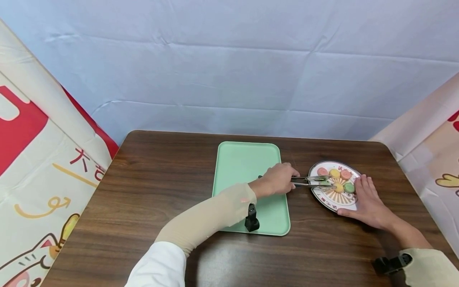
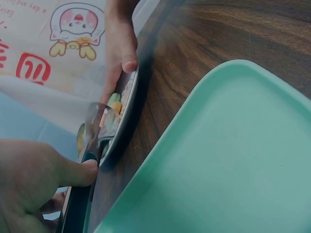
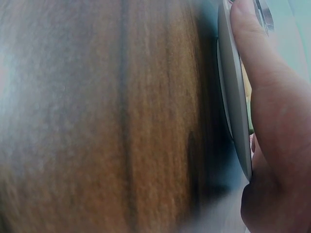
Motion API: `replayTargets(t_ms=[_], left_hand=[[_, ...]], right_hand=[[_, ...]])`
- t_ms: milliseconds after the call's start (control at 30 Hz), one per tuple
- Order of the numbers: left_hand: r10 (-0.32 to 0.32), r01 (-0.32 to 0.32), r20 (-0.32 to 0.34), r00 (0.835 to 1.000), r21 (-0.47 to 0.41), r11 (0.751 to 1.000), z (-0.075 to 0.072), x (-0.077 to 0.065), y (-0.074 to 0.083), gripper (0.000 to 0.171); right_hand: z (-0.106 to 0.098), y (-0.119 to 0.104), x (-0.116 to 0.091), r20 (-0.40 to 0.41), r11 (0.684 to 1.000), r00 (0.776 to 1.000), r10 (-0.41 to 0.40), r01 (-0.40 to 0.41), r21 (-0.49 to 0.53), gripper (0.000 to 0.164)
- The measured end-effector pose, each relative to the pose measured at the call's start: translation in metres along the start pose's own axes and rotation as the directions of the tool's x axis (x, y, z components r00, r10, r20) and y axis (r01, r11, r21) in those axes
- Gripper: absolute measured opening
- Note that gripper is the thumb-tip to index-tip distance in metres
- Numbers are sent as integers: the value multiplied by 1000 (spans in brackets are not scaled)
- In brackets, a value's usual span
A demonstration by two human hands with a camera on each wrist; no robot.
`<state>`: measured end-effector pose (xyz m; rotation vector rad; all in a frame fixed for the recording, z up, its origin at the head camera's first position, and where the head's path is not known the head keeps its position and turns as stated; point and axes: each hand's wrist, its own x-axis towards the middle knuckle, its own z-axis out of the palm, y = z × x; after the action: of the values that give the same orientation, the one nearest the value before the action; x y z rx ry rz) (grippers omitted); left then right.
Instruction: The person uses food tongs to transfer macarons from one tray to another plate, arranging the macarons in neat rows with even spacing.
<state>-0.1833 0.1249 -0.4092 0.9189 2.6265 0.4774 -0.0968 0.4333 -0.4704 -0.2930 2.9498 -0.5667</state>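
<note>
My left hand (image 1: 277, 179) grips a pair of metal tongs (image 1: 303, 184), its thumb pressed along one arm in the left wrist view. The tongs' ends reach over a round white plate (image 1: 324, 202) with a dark rim and printed pattern. Several macarons, pink (image 1: 346, 174), yellow (image 1: 335, 173) and green (image 1: 349, 187), lie on it. One tong tip overlaps the front yellow macaron (image 1: 338, 188); I cannot tell whether the tongs pinch it. My right hand (image 1: 371, 207) rests at the plate's right side, fingers straight and spread, with the thumb (image 3: 252, 34) along its near rim.
A light green rectangular tray (image 1: 247, 153) lies left of the plate, under my left forearm. Both stand on a dark wooden table (image 1: 161, 171). A pale blue cloth (image 1: 229, 79) hangs behind the table, and printed sheets (image 1: 32, 207) flank it.
</note>
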Motion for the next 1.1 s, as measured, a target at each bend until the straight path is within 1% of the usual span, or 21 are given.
replayTargets(t_ms=[200,467,867,1000,1100], left_hand=[[21,-21,15,1000,-9,1000,1,-1,-2,41],[25,-25,6,1000,-39,999,-1,-4,-4,41],[60,-60,-4,998,-71,996,-10,-9,-7,42],[69,-69,-3,998,-66,995,-11,-9,-7,42],[74,-74,-3,997,-62,995,-13,-10,-7,42]], right_hand=[[0,1,1,6,1000,1000,6,-6,-5,133],[0,1,1,14,1000,1000,12,-12,-3,133],[-3,-1,1,13,1000,1000,10,-10,-12,133],[-4,-3,0,30,1000,999,27,-26,-16,133],[-3,-3,0,20,1000,1000,22,-22,-13,133]])
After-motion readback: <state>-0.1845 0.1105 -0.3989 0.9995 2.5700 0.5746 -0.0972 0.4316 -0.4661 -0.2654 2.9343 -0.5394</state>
